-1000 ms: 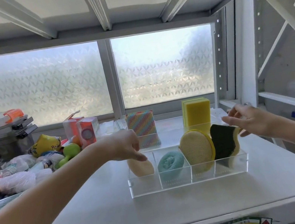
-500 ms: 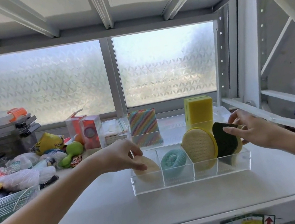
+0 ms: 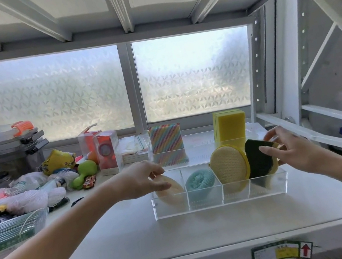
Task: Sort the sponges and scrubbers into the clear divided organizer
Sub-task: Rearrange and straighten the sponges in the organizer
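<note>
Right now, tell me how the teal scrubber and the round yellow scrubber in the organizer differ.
The teal scrubber is a puffy, knitted-looking ball; the round yellow scrubber is a flat disc with a fine mesh face. The teal one sits low, below the rim of the organizer; the yellow one stands on edge, well above it. The teal one is in the second compartment from the left, the yellow one in the third. Neither hand touches either.

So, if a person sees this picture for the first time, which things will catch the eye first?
Probably the clear divided plastic organizer mid-shelf, its four compartments holding a beige oval sponge, a teal knitted scrubber, a round yellow mesh pad and a dark green scouring sponge. The left hand touches the beige one; the right hand touches the green one. Behind stand a rainbow-striped square scrubber and a yellow block sponge.
</note>
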### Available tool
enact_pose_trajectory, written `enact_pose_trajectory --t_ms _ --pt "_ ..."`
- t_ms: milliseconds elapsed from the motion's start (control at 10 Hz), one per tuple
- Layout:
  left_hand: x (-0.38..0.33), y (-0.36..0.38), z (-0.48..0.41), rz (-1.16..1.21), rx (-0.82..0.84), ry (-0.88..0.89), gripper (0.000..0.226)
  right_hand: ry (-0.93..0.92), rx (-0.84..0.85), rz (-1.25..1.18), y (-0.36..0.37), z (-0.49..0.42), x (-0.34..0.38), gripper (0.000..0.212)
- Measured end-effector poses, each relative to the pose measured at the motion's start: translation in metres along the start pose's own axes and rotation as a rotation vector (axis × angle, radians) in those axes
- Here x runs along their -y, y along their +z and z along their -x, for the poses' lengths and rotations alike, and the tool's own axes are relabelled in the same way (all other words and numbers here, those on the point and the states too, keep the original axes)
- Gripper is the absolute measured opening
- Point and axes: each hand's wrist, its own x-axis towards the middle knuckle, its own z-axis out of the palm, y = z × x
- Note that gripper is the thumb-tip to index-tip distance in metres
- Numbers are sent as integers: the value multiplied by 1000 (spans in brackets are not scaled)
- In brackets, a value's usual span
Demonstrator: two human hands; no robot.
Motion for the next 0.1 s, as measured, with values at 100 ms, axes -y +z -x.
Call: enact_pose_trajectory --t_ms 100 --pt "-2 -1 3 63 26 -23 61 19 17 -60 -5 -4 1 37"
